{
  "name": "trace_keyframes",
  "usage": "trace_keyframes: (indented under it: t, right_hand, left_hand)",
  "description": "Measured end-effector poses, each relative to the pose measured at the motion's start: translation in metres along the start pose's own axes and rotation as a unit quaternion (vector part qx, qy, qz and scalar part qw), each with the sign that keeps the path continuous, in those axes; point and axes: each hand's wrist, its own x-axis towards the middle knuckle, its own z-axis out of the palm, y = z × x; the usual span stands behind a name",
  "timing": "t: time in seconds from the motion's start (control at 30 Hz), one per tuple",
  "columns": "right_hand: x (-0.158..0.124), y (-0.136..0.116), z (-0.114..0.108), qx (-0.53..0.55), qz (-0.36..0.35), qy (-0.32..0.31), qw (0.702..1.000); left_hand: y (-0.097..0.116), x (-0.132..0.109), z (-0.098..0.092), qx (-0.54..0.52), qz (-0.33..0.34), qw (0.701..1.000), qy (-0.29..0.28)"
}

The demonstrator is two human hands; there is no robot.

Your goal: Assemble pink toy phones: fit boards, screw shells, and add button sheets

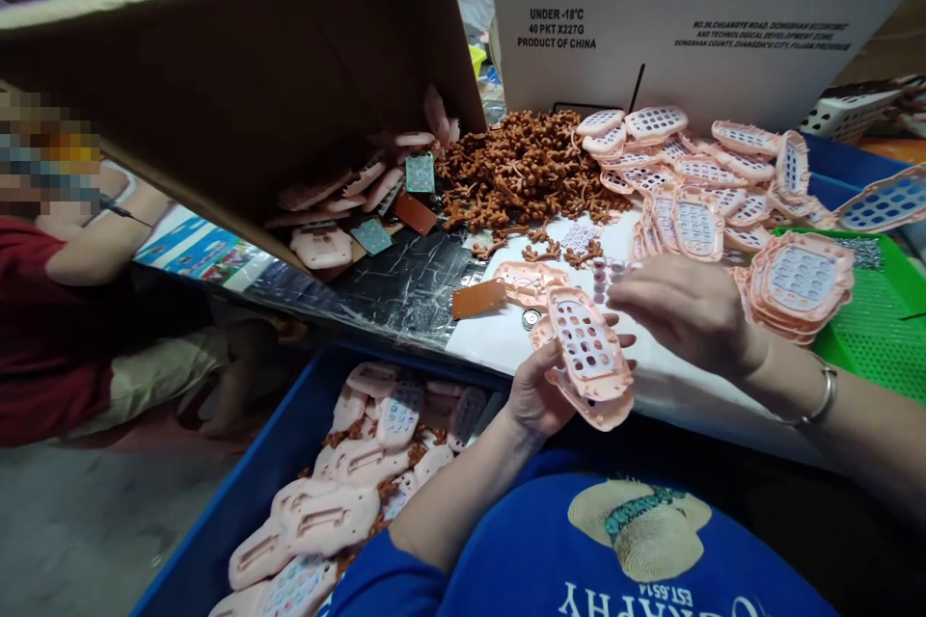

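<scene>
My left hand (544, 386) holds pink plastic shells (585, 335), the top one with a grid of holes facing up. Just above and to the right, my right hand (680, 304) has its fingers bent together around the edge of a small white button pad (606, 280). Behind the held shells lies another pink shell (531, 281) with thin wires, beside an orange-brown circuit board (478, 299). A small round metal speaker (531, 319) rests on the white work surface (470, 342).
Brown branched parts (521, 169) are heaped behind, with pink shells (698, 222) piled to the right by a green tray (886, 308). A blue bin (217, 511) of pink pieces stands lower left. An open carton (238, 67) tilts at left, near a seated person (58, 328).
</scene>
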Motion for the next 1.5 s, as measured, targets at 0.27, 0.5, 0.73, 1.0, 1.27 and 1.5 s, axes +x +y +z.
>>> trace_keyframes:
  t: [0.27,0.5,0.73,1.0,1.27,1.5]
  right_hand:
    - [-0.036,-0.023,-0.001,0.001,0.032,-0.017,0.999]
    - [-0.042,-0.028,-0.009,0.187,0.241,0.073,0.949]
    - [-0.034,-0.011,0.009,0.145,0.173,-0.012,0.974]
    - [-0.037,-0.009,0.026,0.110,0.437,0.119,0.885]
    - [-0.042,-0.039,0.055,0.332,0.541,0.106,0.765]
    - [-0.047,-0.035,0.030,0.216,0.368,0.178,0.887]
  left_hand:
    - [-0.017,0.001,0.009,0.032,-0.027,0.999,-0.007]
    - [-0.007,0.007,0.007,0.022,-0.098,0.993,-0.055]
    - [-0.010,0.007,0.004,0.019,-0.232,0.963,-0.139]
    - [-0.022,0.004,0.001,0.193,0.126,0.972,0.035]
    - [-0.004,0.006,0.003,0.371,0.280,0.884,0.047]
    - [-0.005,0.003,0.004,0.142,0.115,0.981,0.071]
